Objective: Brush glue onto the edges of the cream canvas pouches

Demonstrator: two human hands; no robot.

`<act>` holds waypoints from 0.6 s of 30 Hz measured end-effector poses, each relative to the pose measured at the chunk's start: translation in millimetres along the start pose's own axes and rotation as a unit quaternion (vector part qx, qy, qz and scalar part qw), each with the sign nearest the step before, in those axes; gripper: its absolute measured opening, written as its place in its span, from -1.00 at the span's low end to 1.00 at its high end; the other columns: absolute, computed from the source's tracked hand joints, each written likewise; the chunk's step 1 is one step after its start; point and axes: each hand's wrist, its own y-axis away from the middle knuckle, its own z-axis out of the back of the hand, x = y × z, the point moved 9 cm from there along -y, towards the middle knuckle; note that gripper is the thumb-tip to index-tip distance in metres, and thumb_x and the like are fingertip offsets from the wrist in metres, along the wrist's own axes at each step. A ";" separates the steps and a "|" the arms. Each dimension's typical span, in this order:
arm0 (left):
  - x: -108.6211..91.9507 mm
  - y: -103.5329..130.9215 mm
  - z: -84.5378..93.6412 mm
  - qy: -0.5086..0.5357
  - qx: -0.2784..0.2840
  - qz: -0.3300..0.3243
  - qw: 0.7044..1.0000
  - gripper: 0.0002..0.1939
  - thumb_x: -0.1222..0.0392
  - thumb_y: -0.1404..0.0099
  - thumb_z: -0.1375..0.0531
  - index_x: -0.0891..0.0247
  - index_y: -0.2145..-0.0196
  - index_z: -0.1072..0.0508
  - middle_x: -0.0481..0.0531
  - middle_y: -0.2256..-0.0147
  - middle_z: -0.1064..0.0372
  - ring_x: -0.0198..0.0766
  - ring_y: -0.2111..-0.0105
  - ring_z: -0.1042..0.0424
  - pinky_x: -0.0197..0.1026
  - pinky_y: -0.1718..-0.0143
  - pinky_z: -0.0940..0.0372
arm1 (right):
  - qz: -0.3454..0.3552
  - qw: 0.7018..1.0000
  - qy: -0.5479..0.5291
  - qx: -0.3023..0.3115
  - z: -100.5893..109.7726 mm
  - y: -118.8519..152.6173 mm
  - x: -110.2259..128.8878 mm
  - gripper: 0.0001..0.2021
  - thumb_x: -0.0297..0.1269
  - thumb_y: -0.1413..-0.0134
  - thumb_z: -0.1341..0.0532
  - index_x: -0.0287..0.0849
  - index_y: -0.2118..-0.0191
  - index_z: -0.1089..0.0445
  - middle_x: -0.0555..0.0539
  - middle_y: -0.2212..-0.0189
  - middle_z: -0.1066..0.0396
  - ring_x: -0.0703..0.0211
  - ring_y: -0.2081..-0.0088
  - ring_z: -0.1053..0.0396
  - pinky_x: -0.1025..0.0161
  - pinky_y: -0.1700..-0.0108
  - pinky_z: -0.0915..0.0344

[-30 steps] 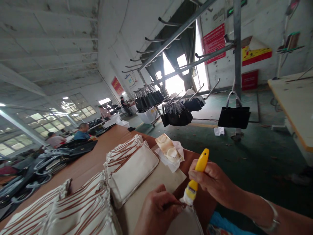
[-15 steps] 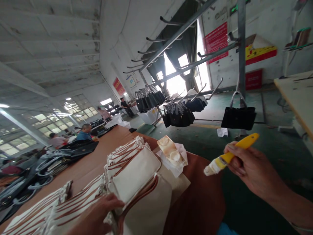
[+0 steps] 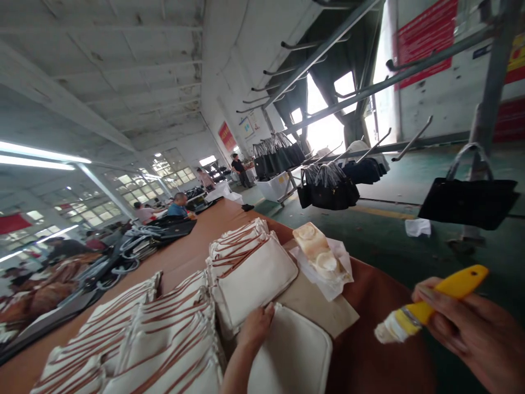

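My right hand (image 3: 471,334) grips a yellow-handled brush (image 3: 426,309) with pale glue on its bristles, held in the air off the table's right edge. My left hand (image 3: 255,328) rests its fingers on a cream canvas pouch (image 3: 293,353) lying flat in front of me, touching the edge of the top pouch of a stack (image 3: 252,276) just behind it. Rows of cream pouches with brown trim (image 3: 156,334) overlap to the left. A glue tray (image 3: 318,251) sits on white paper beyond the stack.
The long brown table (image 3: 197,238) runs away to the left, with dark bags (image 3: 164,230) and several seated people at its far side. Black handbags (image 3: 467,200) hang from a metal rack (image 3: 385,82) on the right over a green floor.
My left hand laid a cream pouch flat in front of me and now rests at its far edge. My right hand, still holding the brush, dropped slightly. The view swung left.
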 end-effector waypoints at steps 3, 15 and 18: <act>9.3 -3.2 -6.0 0.002 -0.041 0.029 0.999 -0.67 -0.04 -0.28 -0.10 0.31 0.27 -0.42 0.26 0.16 -0.43 0.08 0.05 -0.40 0.03 0.09 -0.21 | -0.017 1.000 0.002 0.008 -5.8 0.2 -17.3 -0.69 0.01 -0.11 -0.30 -0.16 0.27 -0.42 0.08 0.67 -0.07 0.31 0.63 0.03 0.39 0.65 -0.02; -52.4 47.9 -45.9 0.267 0.077 -0.088 0.957 -0.80 0.14 -0.05 -0.21 0.31 0.38 -0.48 -0.09 0.48 -0.37 -0.31 0.44 -0.31 -0.29 0.39 -0.15 | 0.067 0.987 0.080 0.120 -98.6 -8.3 -3.1 -0.67 0.00 -0.21 -0.22 -0.19 0.36 -0.30 0.12 0.67 -0.07 0.31 0.62 0.00 0.35 0.60 0.03; -71.8 75.5 -43.4 0.312 0.111 -0.105 0.938 -0.73 0.11 -0.03 -0.23 0.34 0.34 -0.53 -0.07 0.49 -0.38 -0.31 0.45 -0.29 -0.29 0.41 -0.13 | 0.106 0.976 0.116 0.153 -115.5 -6.6 -4.3 -0.67 -0.03 -0.21 -0.21 -0.20 0.40 -0.30 0.11 0.66 -0.09 0.30 0.61 -0.02 0.34 0.58 -0.03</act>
